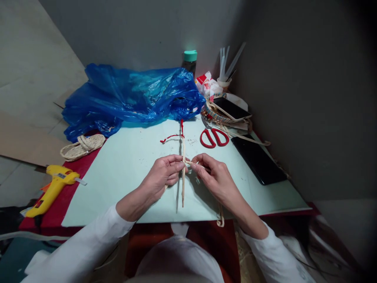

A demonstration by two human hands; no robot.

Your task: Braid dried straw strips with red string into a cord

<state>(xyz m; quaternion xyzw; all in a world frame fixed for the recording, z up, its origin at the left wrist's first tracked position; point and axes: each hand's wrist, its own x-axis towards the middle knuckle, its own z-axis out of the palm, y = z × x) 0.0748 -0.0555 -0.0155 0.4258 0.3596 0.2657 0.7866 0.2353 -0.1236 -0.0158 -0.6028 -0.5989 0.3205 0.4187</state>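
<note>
My left hand pinches a thin pale stick that stands roughly lengthwise over the middle of the table. Red twisted pieces show at the stick's far end, one branching to the left. My right hand is closed on a pale strip that meets the stick at my left fingertips. The strip's loose, curled end hangs below my right hand at the table's front edge. Both hands are close together, just above the pale green sheet.
A blue plastic bag lies at the back. Red-handled scissors, a black phone and a basket bearing a white-edged device are right. A woven slipper and yellow glue gun lie left. A green-lidded jar stands behind.
</note>
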